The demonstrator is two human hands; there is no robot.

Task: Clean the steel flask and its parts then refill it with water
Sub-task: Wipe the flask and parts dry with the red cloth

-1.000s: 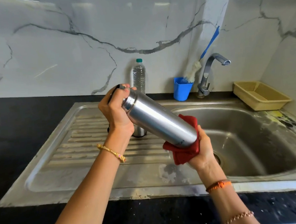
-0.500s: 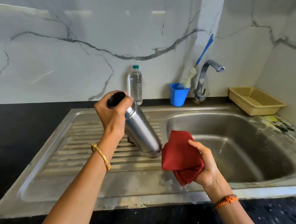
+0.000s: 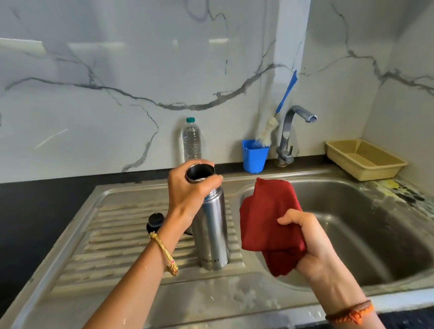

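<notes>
The tall, open-mouthed steel flask stood upright on the ribbed drainboard, its neck gripped by the left hand, while the right hand, just beside it, clutched a folded red cloth.

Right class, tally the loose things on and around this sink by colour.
Steel: 1, the flask
Red: 1, the cloth
Blue: 2, the cup and brush handle
Black: 1, the cap
Clear: 1, the water bottle
Beige: 1, the basket
Total: 7

The left hand is curled round the neck of the steel flask, forearm reaching forward. The right hand grips a red cloth, thumb on top.
</notes>
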